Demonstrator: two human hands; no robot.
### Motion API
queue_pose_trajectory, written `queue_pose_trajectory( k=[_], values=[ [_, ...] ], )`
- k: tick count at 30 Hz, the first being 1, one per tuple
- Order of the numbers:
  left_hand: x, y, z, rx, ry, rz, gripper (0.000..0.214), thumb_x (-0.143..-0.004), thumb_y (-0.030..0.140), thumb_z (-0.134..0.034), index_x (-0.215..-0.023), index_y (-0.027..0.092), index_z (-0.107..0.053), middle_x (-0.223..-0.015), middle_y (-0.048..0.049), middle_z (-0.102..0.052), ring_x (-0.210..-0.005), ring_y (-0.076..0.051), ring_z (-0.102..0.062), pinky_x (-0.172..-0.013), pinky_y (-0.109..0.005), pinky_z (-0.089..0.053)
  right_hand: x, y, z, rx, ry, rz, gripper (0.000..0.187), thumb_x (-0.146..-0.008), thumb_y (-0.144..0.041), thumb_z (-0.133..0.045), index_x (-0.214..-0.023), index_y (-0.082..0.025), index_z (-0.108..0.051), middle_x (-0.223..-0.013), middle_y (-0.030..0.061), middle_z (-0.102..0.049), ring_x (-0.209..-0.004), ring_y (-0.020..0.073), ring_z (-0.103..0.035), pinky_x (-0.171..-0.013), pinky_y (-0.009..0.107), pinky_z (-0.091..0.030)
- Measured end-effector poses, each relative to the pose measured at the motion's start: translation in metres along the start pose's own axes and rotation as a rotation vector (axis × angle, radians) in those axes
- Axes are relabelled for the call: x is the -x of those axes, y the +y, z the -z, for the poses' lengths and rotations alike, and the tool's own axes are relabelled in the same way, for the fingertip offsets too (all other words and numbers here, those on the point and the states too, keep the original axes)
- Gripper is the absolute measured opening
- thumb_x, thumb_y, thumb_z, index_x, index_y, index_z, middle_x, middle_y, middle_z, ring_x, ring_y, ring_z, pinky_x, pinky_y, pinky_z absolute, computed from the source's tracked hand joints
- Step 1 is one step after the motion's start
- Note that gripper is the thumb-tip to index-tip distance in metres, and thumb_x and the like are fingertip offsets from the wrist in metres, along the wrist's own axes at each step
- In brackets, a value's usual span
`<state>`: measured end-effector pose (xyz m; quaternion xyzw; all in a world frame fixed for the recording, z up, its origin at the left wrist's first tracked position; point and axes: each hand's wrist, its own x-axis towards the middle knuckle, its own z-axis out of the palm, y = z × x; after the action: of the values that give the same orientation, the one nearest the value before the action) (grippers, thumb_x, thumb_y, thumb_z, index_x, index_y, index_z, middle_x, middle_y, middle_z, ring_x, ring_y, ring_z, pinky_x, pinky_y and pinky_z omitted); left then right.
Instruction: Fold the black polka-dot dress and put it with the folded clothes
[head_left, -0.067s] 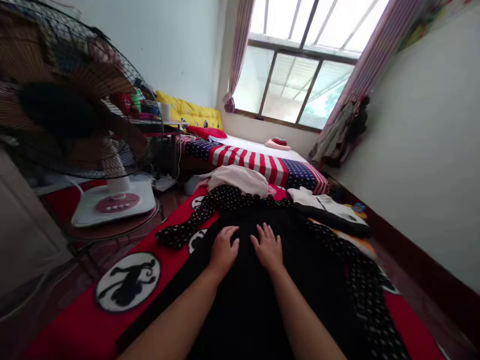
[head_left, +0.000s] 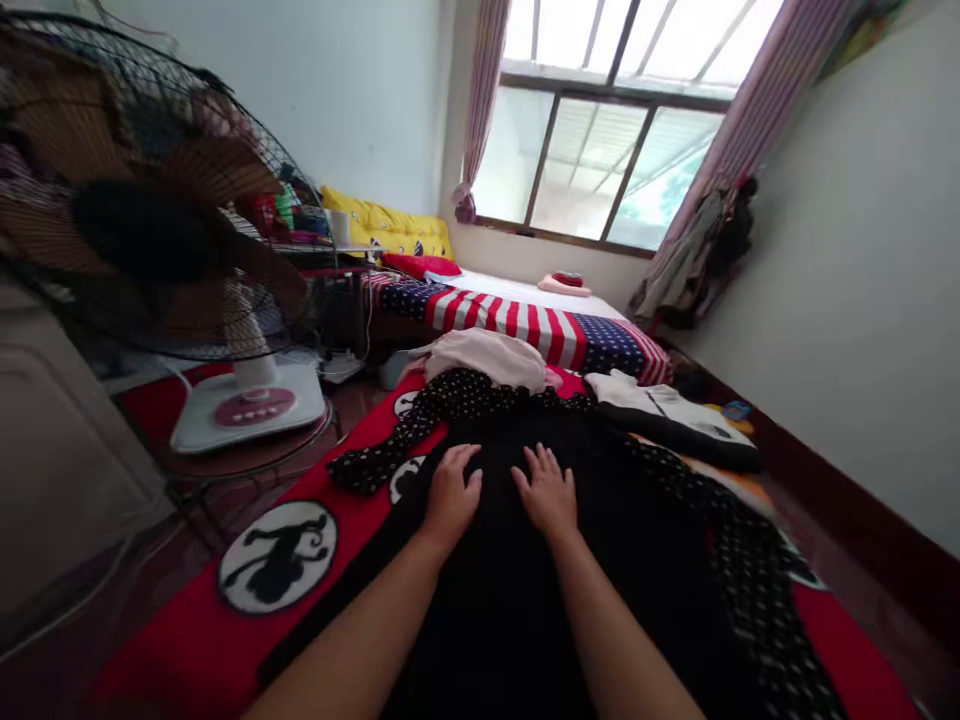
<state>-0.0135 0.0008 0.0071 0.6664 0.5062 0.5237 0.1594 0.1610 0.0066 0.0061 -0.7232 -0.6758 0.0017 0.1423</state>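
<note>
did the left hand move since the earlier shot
Cannot tell: the view shifted, and the left hand sits about as before against the round print on the red mat.

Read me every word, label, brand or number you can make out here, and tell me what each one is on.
No words, brands or numbers can be read here.
The pink control panel on the fan's base: any markings are too small to read.
The white and black cloth item: its small dark marks are too blurred to read.
The colourful sheet high on the wall: too blurred to read.
</note>
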Motion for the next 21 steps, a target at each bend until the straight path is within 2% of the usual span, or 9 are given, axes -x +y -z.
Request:
queue_pose_trajectory(
  k=[4,6,8,10,13,15,16,19,21],
  values=[
    [-0.017,-0.010,0.043,-0.240,0.130,-0.034,0.039,-0.082,0.013,-0.052,-0.120,0.020,-0.058,-0.122,-0.0074,-0.060,-0.117,-0.023,-0.054,-0.106,-0.038,-0.040,0.001,0.006,-0.002,-0.097,0.027,0.006,0.049,-0.093,-0.041,-0.039,-0.138,-0.021,-0.046,-0.151,0.0041,-0.034,-0.142,0.0203,-0.024,-0.114,0.049,-0.017],
    [-0.027,-0.019,0.070,-0.469,0.146,0.029,0.047,-0.080,0.021,-0.058,-0.127,0.018,-0.053,-0.127,-0.0105,-0.057,-0.120,-0.028,-0.050,-0.105,-0.041,-0.038,0.001,0.008,-0.003,-0.145,0.051,0.009,0.047,-0.092,-0.038,-0.040,-0.135,-0.021,-0.049,-0.150,0.0044,-0.037,-0.141,0.0201,-0.026,-0.114,0.049,-0.017],
    [-0.037,-0.031,0.093,-0.675,0.057,0.151,0.067,-0.074,0.030,-0.066,-0.136,0.014,-0.045,-0.128,-0.0157,-0.057,-0.119,-0.035,-0.050,-0.100,-0.045,-0.041,0.001,0.008,-0.003,-0.183,0.076,0.011,0.045,-0.092,-0.036,-0.042,-0.133,-0.021,-0.051,-0.149,0.0057,-0.039,-0.141,0.0209,-0.028,-0.114,0.049,-0.017],
    [-0.048,-0.041,0.112,-0.759,-0.123,0.226,0.076,-0.070,0.033,-0.069,-0.138,0.013,-0.043,-0.122,-0.0167,-0.062,-0.113,-0.035,-0.056,-0.091,-0.042,-0.046,0.001,0.008,-0.003,-0.221,0.094,0.013,0.044,-0.090,-0.035,-0.043,-0.131,-0.020,-0.053,-0.147,0.0068,-0.041,-0.140,0.0219,-0.030,-0.114,0.050,-0.017],
    [-0.072,-0.047,0.136,-0.759,-0.327,0.201,0.046,-0.068,0.022,-0.067,-0.113,0.018,-0.067,-0.096,-0.0083,-0.073,-0.094,-0.029,-0.067,-0.078,-0.030,-0.050,0.001,0.008,-0.004,-0.294,0.123,0.017,0.040,-0.088,-0.032,-0.047,-0.125,-0.021,-0.057,-0.144,0.0073,-0.046,-0.138,0.0230,-0.033,-0.113,0.052,-0.017],
    [-0.097,-0.037,0.154,-0.787,-0.315,0.171,0.024,-0.065,0.014,-0.066,-0.087,0.016,-0.074,-0.080,-0.0065,-0.073,-0.084,-0.028,-0.068,-0.074,-0.030,-0.050,0.001,0.010,-0.005,-0.356,0.156,0.019,0.037,-0.086,-0.029,-0.049,-0.120,-0.021,-0.061,-0.141,0.0075,-0.050,-0.136,0.0234,-0.037,-0.113,0.052,-0.019],
    [-0.112,-0.027,0.163,-0.812,-0.275,0.161,0.020,-0.064,0.011,-0.065,-0.082,0.013,-0.074,-0.076,-0.0074,-0.072,-0.081,-0.029,-0.068,-0.074,-0.033,-0.051,0.001,0.011,-0.006,-0.391,0.181,0.018,0.035,-0.085,-0.027,-0.050,-0.116,-0.021,-0.063,-0.138,0.0078,-0.053,-0.134,0.0234,-0.040,-0.113,0.051,-0.020],
    [-0.166,0.022,0.186,-0.863,-0.104,0.060,0.023,-0.070,0.010,-0.063,-0.091,0.004,-0.070,-0.092,-0.0114,-0.069,-0.096,-0.031,-0.063,-0.085,-0.044,-0.048,0.000,0.015,-0.007,-0.541,0.281,-0.001,0.030,-0.083,-0.028,-0.050,-0.106,-0.020,-0.068,-0.128,0.0095,-0.061,-0.124,0.0235,-0.051,-0.110,0.046,-0.030],
    [-0.198,0.068,0.187,-0.857,-0.003,-0.056,0.023,-0.079,0.013,-0.058,-0.096,0.002,-0.068,-0.105,-0.0114,-0.064,-0.108,-0.031,-0.056,-0.094,-0.045,-0.042,-0.001,0.018,-0.007,-0.686,0.368,-0.039,0.033,-0.083,-0.034,-0.049,-0.103,-0.017,-0.068,-0.121,0.0123,-0.064,-0.115,0.0246,-0.058,-0.103,0.042,-0.039]
  ],
)
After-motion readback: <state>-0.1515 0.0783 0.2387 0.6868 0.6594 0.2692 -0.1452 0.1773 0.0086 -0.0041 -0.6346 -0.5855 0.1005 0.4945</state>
